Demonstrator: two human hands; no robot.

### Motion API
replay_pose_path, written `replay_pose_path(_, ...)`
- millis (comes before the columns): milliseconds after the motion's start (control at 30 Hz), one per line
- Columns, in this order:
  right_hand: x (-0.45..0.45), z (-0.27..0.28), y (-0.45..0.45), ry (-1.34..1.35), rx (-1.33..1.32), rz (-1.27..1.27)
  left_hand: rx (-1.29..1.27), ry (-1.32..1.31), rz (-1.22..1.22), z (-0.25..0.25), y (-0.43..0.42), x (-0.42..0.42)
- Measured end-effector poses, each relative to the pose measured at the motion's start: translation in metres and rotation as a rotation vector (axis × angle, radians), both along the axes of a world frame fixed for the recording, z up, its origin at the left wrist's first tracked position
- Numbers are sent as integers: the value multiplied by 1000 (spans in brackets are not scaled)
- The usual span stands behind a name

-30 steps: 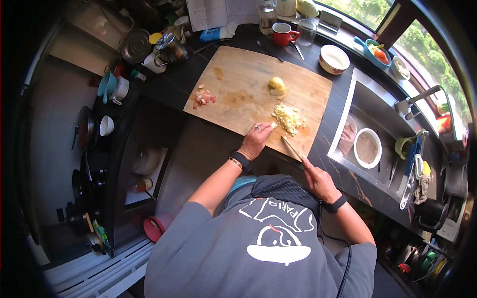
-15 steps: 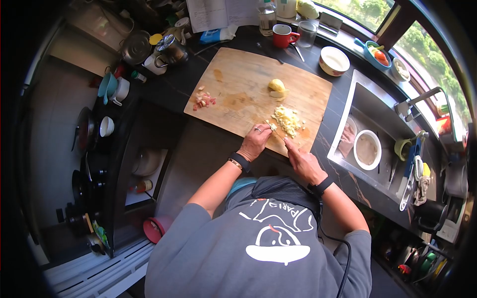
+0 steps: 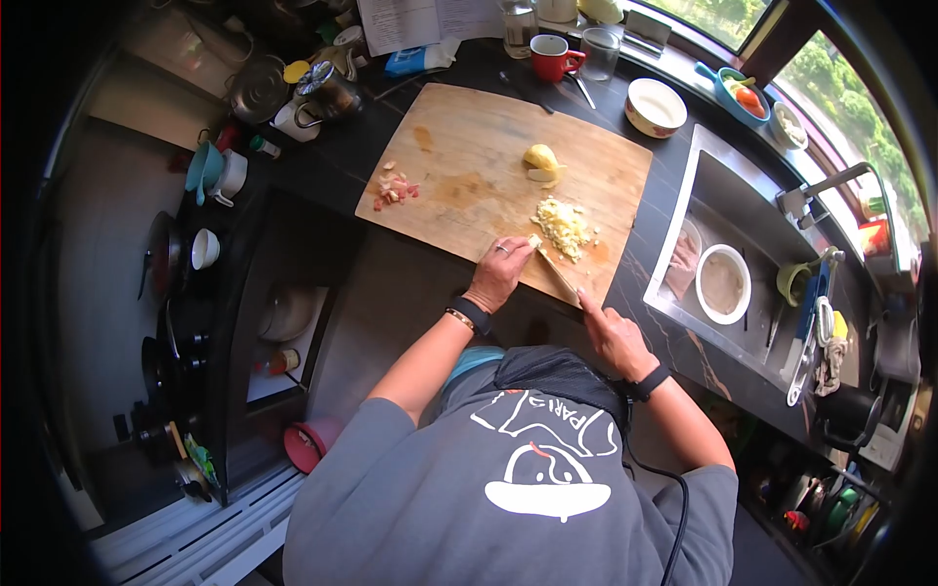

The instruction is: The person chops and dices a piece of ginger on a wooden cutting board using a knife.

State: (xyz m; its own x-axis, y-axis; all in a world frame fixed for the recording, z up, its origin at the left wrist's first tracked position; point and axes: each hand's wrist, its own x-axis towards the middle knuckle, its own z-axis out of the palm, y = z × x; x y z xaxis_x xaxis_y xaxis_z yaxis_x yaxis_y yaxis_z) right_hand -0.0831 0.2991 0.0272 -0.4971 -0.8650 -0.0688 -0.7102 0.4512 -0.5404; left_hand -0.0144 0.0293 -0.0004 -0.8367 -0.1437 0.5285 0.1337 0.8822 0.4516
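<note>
My left hand (image 3: 500,272), fingers closed, pinches a small pale yellow piece (image 3: 534,241) near the front edge of the wooden cutting board (image 3: 469,127). My right hand (image 3: 616,337) is wrapped round a knife (image 3: 559,272), whose tip end lies close to that piece. Just beyond the blade is a heap of chopped pale yellow bits (image 3: 563,229). Farther back on the board rests a yellow lump (image 3: 540,157) with a cut piece (image 3: 540,176) against it. Small pink pieces (image 3: 396,187) lie at the board's left side.
Right of the board is a sink (image 3: 718,186) holding a white bowl (image 3: 723,284). Behind the board stand a red mug (image 3: 555,59), a glass (image 3: 599,54) and a patterned bowl (image 3: 656,107). A metal pot (image 3: 327,91) stands at the back left.
Over the last second the knife came in to the piece at my left hand, then my right hand drew back a little toward the right. The view has shifted slightly.
</note>
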Motion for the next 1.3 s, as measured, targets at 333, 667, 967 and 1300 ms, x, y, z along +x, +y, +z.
replay_pose_path(333,-12,26,14,-82,-81,-3,61,22,-29,-3,-4,4)
replay_pose_path(667,-11,3,-55,-26,-41,23,0,-7,-31,-2,-5,3)
replay_pose_path(967,-7,-8,-41,49,-11,5,-13,15,-16,-5,-4,3)
replay_pose_path(1300,-5,25,40,-51,-32,20,-62,32,20,4,-2,5)
